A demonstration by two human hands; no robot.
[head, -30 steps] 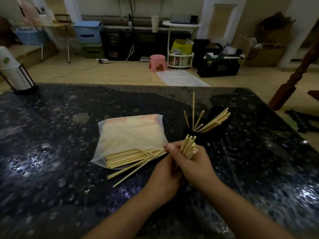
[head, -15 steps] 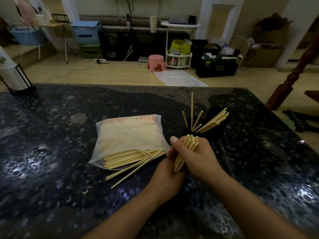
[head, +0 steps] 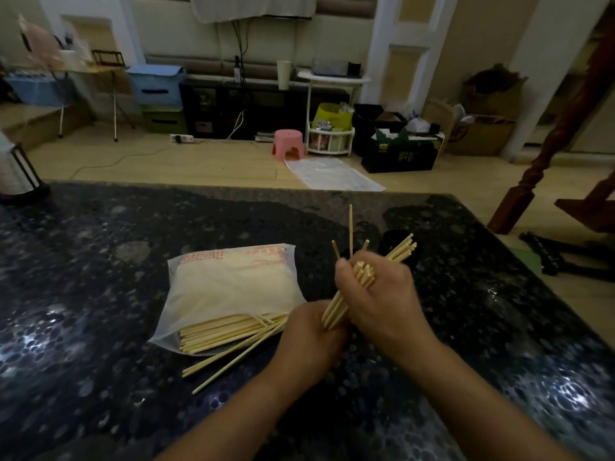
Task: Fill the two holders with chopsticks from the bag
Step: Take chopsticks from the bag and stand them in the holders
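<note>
My right hand (head: pixel 382 301) grips a bundle of pale wooden chopsticks (head: pixel 342 302), held upright just in front of the two black holders. My left hand (head: pixel 309 341) sits below it with the bundle's lower ends against its fingers; whether it grips them I cannot tell. The far-right holder (head: pixel 397 242) has several chopsticks leaning out to the right. The nearer holder (head: pixel 347 252) is mostly hidden by my right hand, with a few sticks standing up from it. The translucent bag (head: pixel 233 287) lies to the left, chopsticks (head: pixel 229 331) spilling from its open near end.
Two loose chopsticks (head: pixel 233 359) lie on the dark speckled table (head: pixel 100 294) in front of the bag. A white roll on a black stand (head: pixel 16 171) sits at the table's far left corner. Beyond the table are a pink stool (head: pixel 289 144), boxes and shelves.
My right hand has lifted the bundle slightly and moved it toward the holders, now covering the nearer one. My left hand stays at the bundle's lower ends.
</note>
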